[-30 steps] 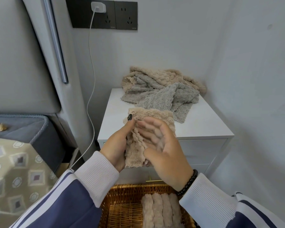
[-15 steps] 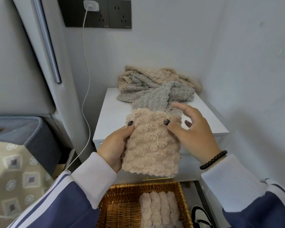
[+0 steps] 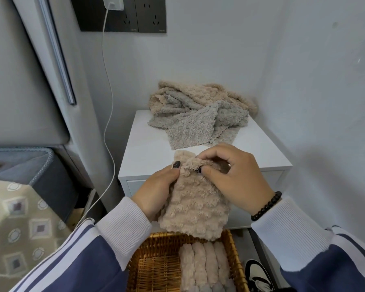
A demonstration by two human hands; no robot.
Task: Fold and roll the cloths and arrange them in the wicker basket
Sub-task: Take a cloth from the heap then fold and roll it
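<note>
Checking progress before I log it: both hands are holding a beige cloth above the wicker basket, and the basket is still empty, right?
Not quite. The head view shows both the left hand and right hand gripping the beige cloth above the wicker basket, but the basket is not empty: a row of rolled cloths already lies in its right part.

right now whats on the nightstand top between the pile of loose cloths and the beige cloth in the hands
In the head view, nothing: only a bare strip of white nightstand top separates the loose cloth pile from the held beige cloth.
</note>
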